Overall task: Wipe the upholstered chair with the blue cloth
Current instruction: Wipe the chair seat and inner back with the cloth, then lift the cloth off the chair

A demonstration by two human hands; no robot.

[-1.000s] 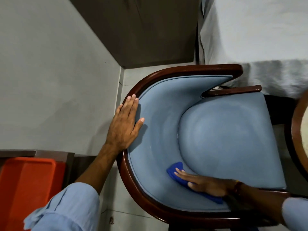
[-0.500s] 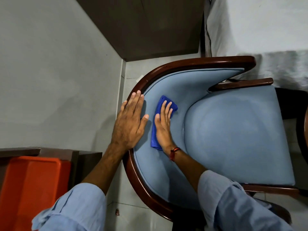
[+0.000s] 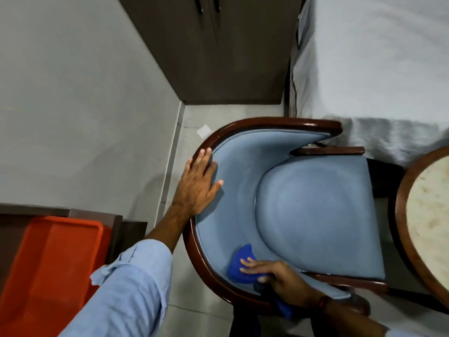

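The right grip [image 3: 274,276], fingers flat and not clenched, pressed the bright blue cloth [image 3: 239,265] on the near inner curve of the pale blue upholstered chair with dark wood rim [image 3: 315,205], whose padded back curved away toward the flat, released left grip [image 3: 199,183] resting on that rim.

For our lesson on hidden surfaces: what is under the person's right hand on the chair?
Under the right hand lies the blue cloth, pressed flat on the chair's padded back. Its front part shows beyond the fingers; the rest, and the padding beneath, is covered.
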